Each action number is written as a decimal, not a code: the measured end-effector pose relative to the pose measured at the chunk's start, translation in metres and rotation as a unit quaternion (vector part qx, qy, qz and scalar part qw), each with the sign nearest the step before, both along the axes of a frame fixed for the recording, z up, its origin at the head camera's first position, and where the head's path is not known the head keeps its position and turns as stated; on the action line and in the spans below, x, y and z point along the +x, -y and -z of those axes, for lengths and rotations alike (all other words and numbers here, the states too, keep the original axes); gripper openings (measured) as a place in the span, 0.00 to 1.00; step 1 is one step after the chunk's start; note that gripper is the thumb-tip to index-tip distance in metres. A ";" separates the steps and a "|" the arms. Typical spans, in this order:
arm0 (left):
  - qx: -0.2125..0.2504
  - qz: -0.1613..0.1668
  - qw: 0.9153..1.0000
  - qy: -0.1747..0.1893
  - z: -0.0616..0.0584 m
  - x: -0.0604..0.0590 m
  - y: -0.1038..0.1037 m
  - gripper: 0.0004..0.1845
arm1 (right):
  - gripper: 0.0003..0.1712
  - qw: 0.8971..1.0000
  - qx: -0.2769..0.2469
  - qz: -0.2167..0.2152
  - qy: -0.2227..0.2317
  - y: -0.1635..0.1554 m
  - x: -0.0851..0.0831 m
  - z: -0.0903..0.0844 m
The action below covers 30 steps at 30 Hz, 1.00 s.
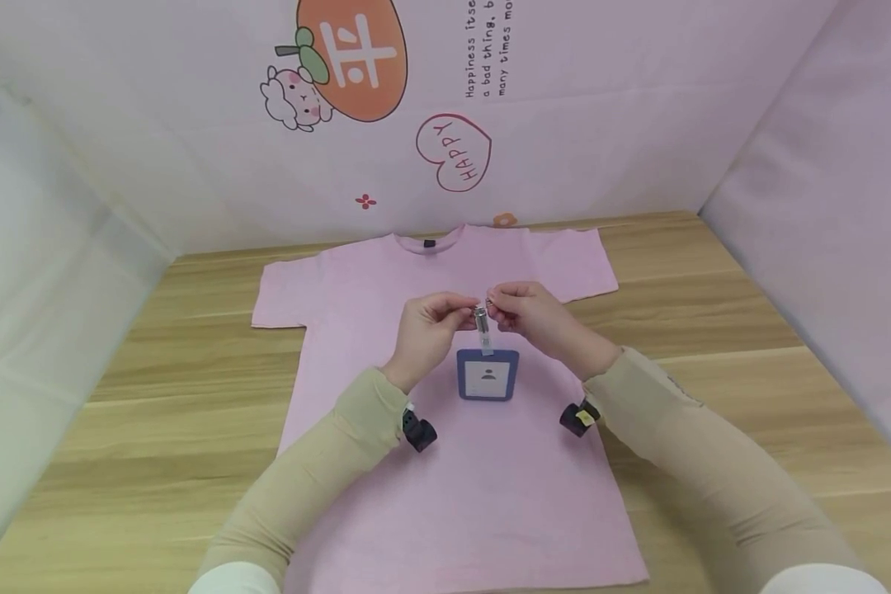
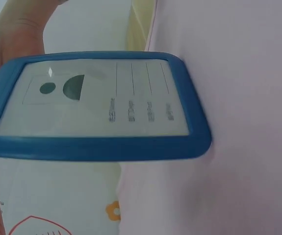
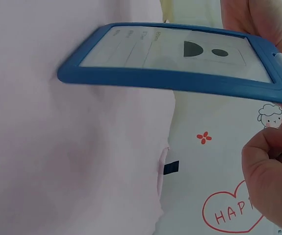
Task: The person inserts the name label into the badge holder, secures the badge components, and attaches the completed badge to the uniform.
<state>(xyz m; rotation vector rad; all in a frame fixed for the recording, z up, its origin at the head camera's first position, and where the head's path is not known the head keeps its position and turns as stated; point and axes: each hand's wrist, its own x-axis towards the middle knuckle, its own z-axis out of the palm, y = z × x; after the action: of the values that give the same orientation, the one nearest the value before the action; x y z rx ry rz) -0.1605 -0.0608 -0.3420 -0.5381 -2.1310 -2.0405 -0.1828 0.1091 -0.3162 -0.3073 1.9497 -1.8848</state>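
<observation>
A blue-framed badge holder (image 1: 487,400) hangs by a clear strap (image 1: 485,340) from a metal clip (image 1: 480,318). My left hand (image 1: 425,334) pinches the clip's top between thumb and fingertips. Just to the right, my right hand (image 1: 530,316) pinches a small metal piece (image 1: 489,303); its exact kind I cannot tell. Below both hands a pink T-shirt (image 1: 445,495) lies spread flat. In both wrist views the badge holder (image 2: 96,149) is tilted, its lower end close to the shirt, its card (image 3: 170,51) printed with a person icon and lines.
The shirt lies on a wood-grain table (image 1: 713,330), its collar (image 1: 429,247) toward the back wall. White cloth with cartoon prints (image 1: 453,154) hangs behind, and plain cloth walls stand left and right. A small black camera is strapped at each wrist.
</observation>
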 end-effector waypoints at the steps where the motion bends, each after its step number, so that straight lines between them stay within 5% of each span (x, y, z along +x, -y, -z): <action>1: 0.003 0.000 1.000 0.002 0.000 0.000 0.000 0.08 | 0.18 1.000 -0.001 0.001 0.001 0.000 0.000 0.000; 15: 0.018 -0.013 0.999 0.024 0.002 0.000 -0.005 0.10 | 0.19 1.000 -0.019 0.009 0.005 -0.004 0.002 0.005; 23: 0.022 -0.017 0.995 0.099 0.004 -0.011 -0.006 0.13 | 0.13 0.999 0.005 0.036 -0.015 -0.010 -0.003 0.008; 30: 0.066 -0.018 0.978 0.197 0.012 -0.024 -0.008 0.15 | 0.13 0.997 0.027 0.072 0.001 -0.034 -0.020 0.006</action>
<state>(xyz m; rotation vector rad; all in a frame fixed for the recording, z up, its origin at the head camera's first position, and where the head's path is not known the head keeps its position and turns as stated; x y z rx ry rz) -0.1844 -0.0525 -0.3544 -0.0775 -2.1548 -2.4107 -0.2024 0.1427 -0.3225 -0.1510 2.0668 -1.9157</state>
